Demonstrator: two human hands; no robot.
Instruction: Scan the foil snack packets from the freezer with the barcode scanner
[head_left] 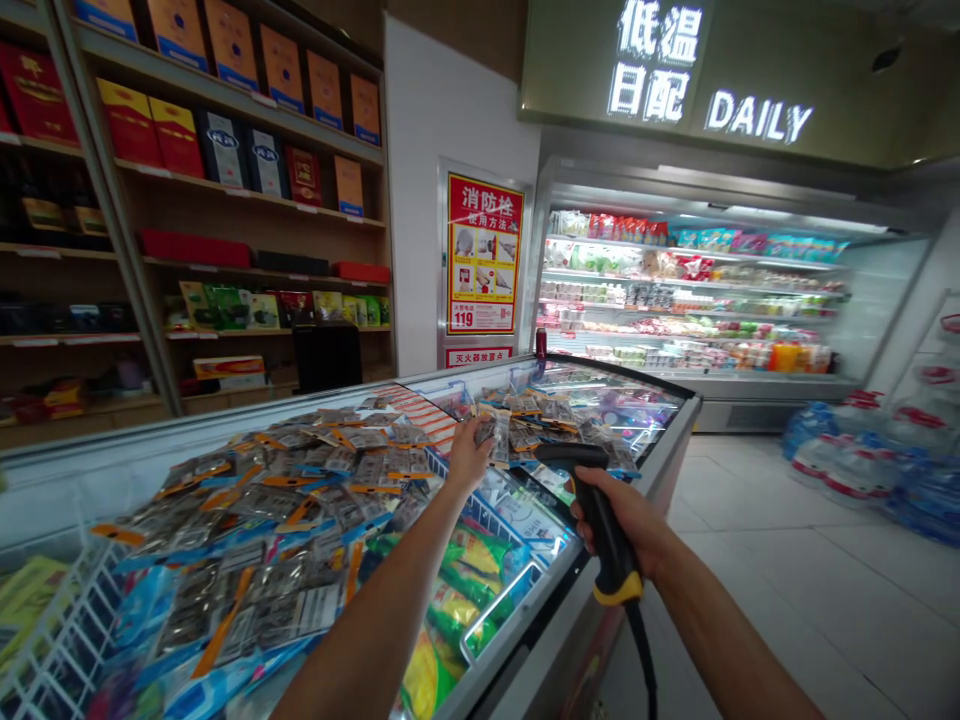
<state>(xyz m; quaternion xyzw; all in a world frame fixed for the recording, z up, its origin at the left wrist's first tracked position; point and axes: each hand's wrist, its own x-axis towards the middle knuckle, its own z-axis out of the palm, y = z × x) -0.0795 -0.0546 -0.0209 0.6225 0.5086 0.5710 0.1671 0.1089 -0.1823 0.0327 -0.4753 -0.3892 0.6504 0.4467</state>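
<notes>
My right hand is wrapped round the handle of a black and yellow barcode scanner, its head pointing left and its cable hanging down. Farther forward, my left hand reaches over the chest freezer with its fingers closed on a small clear packet. A pile of similar flat packets with orange and blue edges covers the freezer's left part. More packets lie on the glass beyond my left hand. What is printed on the held packet is too small to read.
Green and yellow bags lie inside the chest freezer, beside a white wire basket. A red can stands at its far edge. Shelves of boxes rise at left; a lit dairy cooler stands behind. Bottled water packs sit right.
</notes>
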